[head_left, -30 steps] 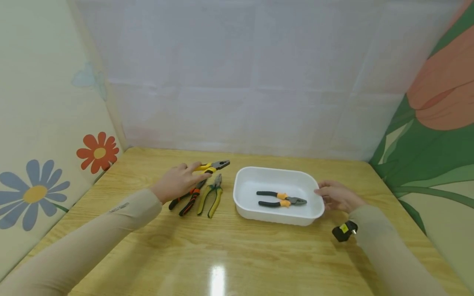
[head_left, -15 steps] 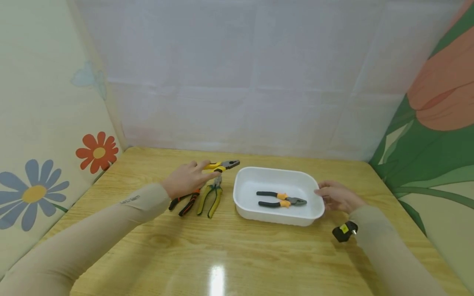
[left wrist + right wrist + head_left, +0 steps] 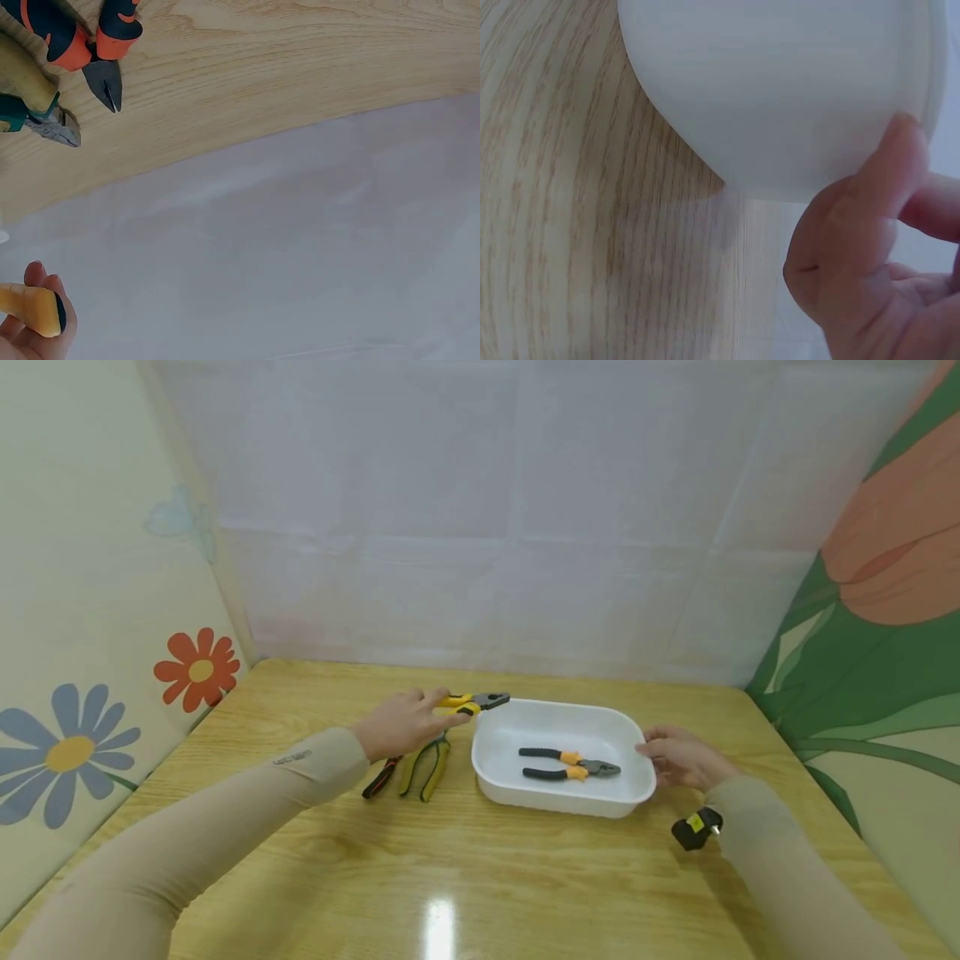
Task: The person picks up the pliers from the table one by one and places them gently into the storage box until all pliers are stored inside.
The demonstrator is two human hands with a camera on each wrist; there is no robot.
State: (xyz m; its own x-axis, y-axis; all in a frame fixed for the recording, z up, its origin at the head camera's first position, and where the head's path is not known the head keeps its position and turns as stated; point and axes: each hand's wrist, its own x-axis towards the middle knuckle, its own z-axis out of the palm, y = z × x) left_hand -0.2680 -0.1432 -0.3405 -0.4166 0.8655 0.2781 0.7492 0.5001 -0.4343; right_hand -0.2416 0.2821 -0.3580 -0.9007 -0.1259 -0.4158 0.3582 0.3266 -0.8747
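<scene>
Roughly crosswise, the yellow pliers point rightward.

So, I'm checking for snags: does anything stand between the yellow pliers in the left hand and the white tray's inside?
Only the tray's left rim: the yellow pliers overlap it in the head view, their clearance unclear. Inside lie orange-and-black pliers, with bare space around them.

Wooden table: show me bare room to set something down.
Widest: the table in front of the white tray, between the sleeves. Narrower: behind the tray, before the backdrop. Crowded: left of the tray, with the left hand, its yellow-handled pliers and two more pliers.
</scene>
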